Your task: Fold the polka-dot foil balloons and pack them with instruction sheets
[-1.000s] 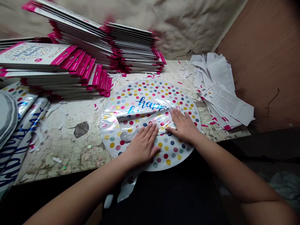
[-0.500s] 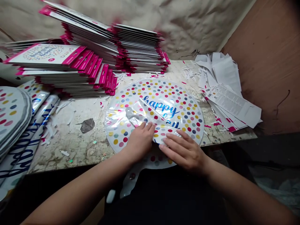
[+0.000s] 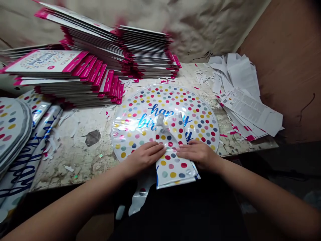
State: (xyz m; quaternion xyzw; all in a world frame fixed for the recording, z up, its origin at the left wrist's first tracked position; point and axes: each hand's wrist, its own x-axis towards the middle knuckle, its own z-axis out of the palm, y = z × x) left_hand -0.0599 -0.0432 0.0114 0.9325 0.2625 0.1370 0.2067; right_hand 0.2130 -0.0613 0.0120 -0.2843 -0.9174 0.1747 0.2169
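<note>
Round dotted foils (image 3: 11,129) lay piled at far left and pink-edged cards (image 3: 72,87) stood stacked behind, seemingly kept out of the hands' way; the left hand (image 3: 145,155), fingers nearly straight and gripping nothing visibly, pressed the left side of a folded dotted foil (image 3: 173,165) lying over a flat round foil (image 3: 142,110) at the near edge of the bench (image 3: 85,164), while the right hand (image 3: 200,154), likewise extended, thumb out of sight, rested along its right side, apparently to keep the creases down; paper slips (image 3: 248,107) lay heaped at far right: in all, at least three card stacks, one folded foil, two hands, one slip heap
</note>
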